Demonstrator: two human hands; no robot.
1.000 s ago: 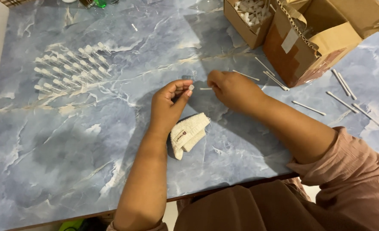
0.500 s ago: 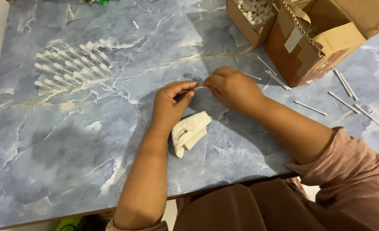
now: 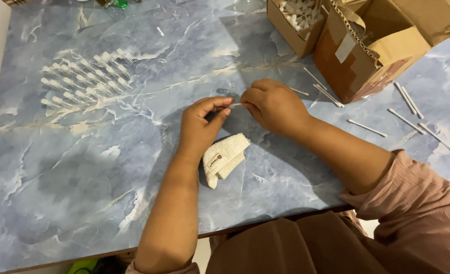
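Left hand [image 3: 200, 124]: fingertips pinched on one end of a thin white stick [image 3: 236, 105], just above the bench.
Right hand [image 3: 275, 105]: fingers closed on the other end of the same stick.
Change: a second ago the hands were slightly apart; now they meet at the stick, so the piece is likely being fitted or twisted between both grips.
Cloth: small folded white cloth [image 3: 225, 157] lies just below the left wrist, untouched.
Finished row: white-tipped sticks [image 3: 83, 78] laid out in rows, well left.
Loose sticks [image 3: 403, 109]: scattered right, near open cardboard boxes [image 3: 367, 45].
Surface: blue marbled bench [image 3: 83, 177]; room not visible.
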